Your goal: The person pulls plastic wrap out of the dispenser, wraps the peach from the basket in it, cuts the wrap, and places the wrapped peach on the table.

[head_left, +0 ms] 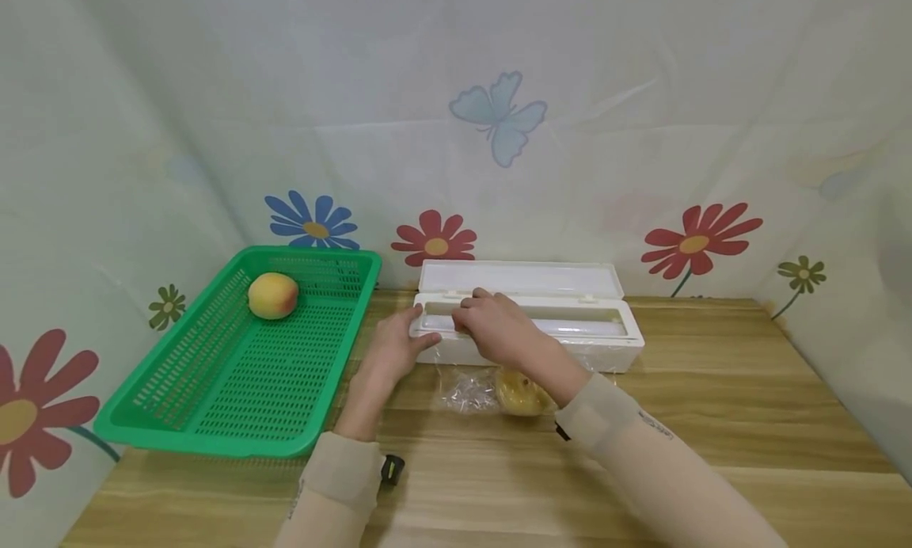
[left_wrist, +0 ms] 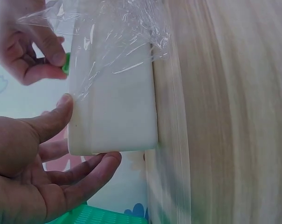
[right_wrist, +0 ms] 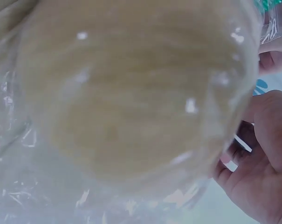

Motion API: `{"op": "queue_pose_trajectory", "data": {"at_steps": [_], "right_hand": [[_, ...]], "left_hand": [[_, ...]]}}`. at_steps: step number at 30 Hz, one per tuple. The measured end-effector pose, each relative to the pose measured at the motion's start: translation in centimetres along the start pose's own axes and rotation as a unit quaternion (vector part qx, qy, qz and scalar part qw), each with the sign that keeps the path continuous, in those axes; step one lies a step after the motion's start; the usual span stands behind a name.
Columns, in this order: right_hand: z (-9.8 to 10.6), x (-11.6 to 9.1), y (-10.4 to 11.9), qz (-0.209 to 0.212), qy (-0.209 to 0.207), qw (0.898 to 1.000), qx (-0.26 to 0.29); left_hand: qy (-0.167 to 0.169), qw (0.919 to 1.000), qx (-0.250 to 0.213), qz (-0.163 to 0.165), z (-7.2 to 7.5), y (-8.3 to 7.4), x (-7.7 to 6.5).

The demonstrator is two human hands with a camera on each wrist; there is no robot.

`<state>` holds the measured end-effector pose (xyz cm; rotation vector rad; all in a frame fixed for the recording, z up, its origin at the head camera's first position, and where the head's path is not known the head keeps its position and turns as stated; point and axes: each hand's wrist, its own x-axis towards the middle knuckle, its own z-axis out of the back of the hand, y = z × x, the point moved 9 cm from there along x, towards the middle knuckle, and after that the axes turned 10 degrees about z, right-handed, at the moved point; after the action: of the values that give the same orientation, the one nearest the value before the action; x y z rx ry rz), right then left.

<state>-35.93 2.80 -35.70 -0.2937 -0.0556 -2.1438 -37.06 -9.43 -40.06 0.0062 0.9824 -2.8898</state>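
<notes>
A white cling film dispenser (head_left: 602, 352) lies crosswise with its lid (head_left: 523, 279) raised at the back and a film roll inside. My left hand (head_left: 388, 346) holds its left end, thumb on the front top edge and fingers at the end wall. Over the dispenser's left half, my right hand (head_left: 499, 326) pinches a small green slider (left_wrist: 67, 64) between thumb and finger. Clear cling film (head_left: 466, 393) hangs down the front and covers a yellow fruit (head_left: 522, 393) on the table. The right wrist view shows this fruit (right_wrist: 131, 102) large and blurred under wrinkled film.
To the left stands a green plastic basket (head_left: 345, 374) with a yellow-red peach (head_left: 273, 296) in its far part. The wooden table (head_left: 727, 421) ends at a hanging cloth (head_left: 584, 192) printed with flowers and a butterfly.
</notes>
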Motion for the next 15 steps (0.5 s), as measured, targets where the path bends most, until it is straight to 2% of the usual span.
{"op": "queue_pose_trajectory", "data": {"at_steps": [6,15], "right_hand": [[0.5,-1.8,-1.0,-0.015,0.007,1.000,0.003],[1.5,-6.4,-3.4,-0.025,-0.032,0.999,-0.001]], "left_hand": [[0.004,0.9999,-0.009,0.001,-0.1,-0.2,0.0],[0.010,0.9997,-0.022,0.002,-0.1,-0.2,-0.2]]}}
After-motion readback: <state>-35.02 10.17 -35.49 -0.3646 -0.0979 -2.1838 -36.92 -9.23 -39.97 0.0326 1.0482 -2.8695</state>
